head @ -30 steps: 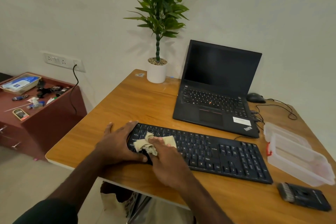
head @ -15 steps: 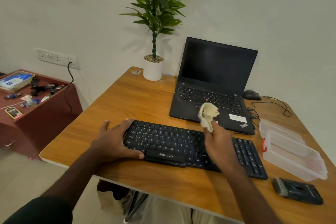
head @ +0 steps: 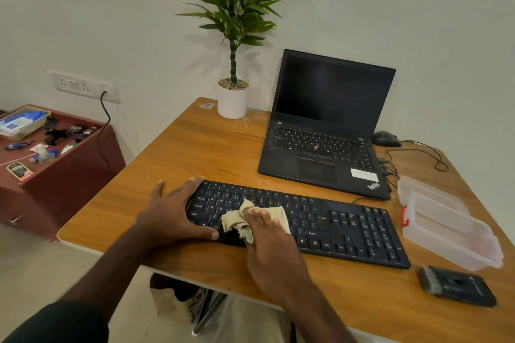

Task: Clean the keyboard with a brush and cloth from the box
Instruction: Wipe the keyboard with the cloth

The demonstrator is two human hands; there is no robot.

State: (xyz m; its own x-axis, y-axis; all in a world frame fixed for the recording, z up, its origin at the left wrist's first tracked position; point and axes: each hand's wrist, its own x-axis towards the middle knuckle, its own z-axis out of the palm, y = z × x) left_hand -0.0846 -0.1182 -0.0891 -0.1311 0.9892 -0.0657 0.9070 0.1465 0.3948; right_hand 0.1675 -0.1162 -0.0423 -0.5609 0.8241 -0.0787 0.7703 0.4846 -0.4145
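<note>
A black keyboard [head: 348, 225] lies along the near side of the wooden desk [head: 195, 147]. My left hand [head: 170, 217] rests flat over its left end, fingers at the far corner and thumb along the front edge. My right hand [head: 270, 248] holds a crumpled beige cloth [head: 234, 221] down on the left-middle keys, and the cloth bunches out beside my thumb. The black brush [head: 457, 285] lies on the desk at the near right, apart from both hands. Right of the keyboard stands the clear plastic box [head: 451, 234], open.
An open black laptop [head: 320, 153] sits behind the keyboard, with a mouse [head: 386, 139] and cables to its right. A potted plant [head: 232, 101] stands at the desk's back edge. A red cabinet [head: 69, 175] with small clutter is at the left.
My right hand came down from above the keyboard's right-middle and moved left, and now presses the cloth on the left-middle keys. My left hand has stayed on the left end.
</note>
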